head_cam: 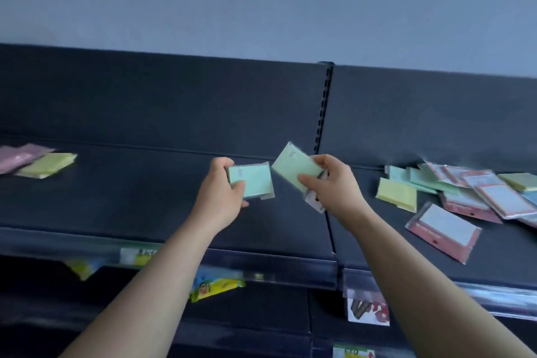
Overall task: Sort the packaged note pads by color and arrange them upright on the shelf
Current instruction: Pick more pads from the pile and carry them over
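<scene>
My left hand (222,192) grips a pale blue-green packaged note pad (254,180) above the dark shelf (122,197). Just to its right, my right hand (331,183) pinches a light green pad (296,167), tilted, with a red-and-white package (315,200) tucked under the palm. A loose heap of pads lies flat on the right part of the shelf: a yellow pad (396,194), mint green pads (406,177) and several red-backed packages (447,229). At the far left, a yellow pad (48,165) and pink pads (17,155) lie flat.
The shelf's dark back panel has a slotted upright post (324,107) between two sections. A clear price rail (261,273) runs along the front edge with labels hanging from it. A lower shelf (247,325) sits in shadow beneath.
</scene>
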Action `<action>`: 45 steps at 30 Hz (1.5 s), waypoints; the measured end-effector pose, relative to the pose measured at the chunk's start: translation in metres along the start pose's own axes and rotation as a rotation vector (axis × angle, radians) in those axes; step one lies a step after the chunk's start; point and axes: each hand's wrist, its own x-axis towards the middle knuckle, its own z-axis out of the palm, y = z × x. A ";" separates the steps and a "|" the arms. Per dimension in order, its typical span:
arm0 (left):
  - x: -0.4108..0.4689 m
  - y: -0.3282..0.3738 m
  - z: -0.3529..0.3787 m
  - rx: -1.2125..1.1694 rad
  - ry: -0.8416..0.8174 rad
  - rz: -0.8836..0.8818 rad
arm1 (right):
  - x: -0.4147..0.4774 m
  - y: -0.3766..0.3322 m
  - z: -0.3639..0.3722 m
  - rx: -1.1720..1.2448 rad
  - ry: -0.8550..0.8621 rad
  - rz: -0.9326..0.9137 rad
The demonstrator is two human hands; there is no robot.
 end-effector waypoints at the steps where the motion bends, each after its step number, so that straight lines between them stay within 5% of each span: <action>1: 0.001 -0.008 -0.018 0.006 0.022 -0.012 | 0.000 -0.008 0.018 0.007 -0.023 -0.010; 19: 0.007 -0.132 -0.241 -0.009 0.254 -0.139 | 0.003 -0.092 0.288 -0.017 -0.389 -0.040; 35: 0.110 -0.186 -0.265 0.125 0.140 -0.222 | 0.090 -0.096 0.377 0.040 -0.516 0.069; 45: 0.153 -0.210 -0.270 0.332 0.051 -0.166 | 0.110 -0.091 0.407 -0.040 -0.419 0.057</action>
